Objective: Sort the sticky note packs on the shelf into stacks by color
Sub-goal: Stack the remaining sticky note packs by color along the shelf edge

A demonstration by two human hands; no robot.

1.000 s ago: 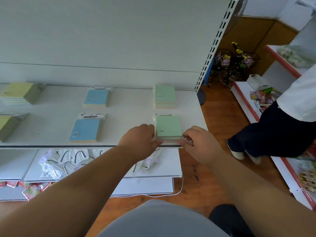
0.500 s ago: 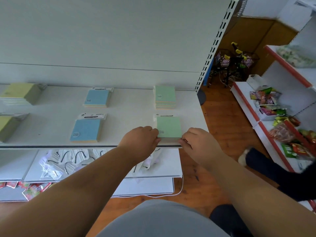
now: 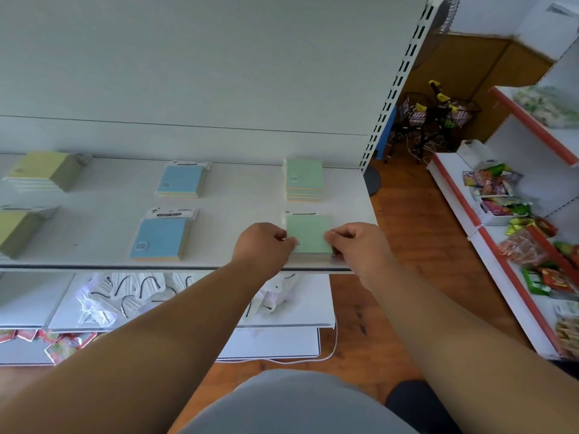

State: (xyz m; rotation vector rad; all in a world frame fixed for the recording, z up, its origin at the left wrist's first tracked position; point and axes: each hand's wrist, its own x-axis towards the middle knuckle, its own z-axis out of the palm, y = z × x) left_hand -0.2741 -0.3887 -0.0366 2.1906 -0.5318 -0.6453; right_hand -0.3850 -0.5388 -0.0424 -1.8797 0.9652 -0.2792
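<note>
fingers of the left hand (image 3: 266, 242) and right hand (image 3: 357, 242) pinch the front green pack (image 3: 308, 234); square its edges evenly before letting go.

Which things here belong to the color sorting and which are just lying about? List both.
Job:
front green pack, pinched by left hand and right hand
rear green stack
blue packs
yellow stacks
shelf

Lying about:
hooks below
snack packets opposite
carts
</note>
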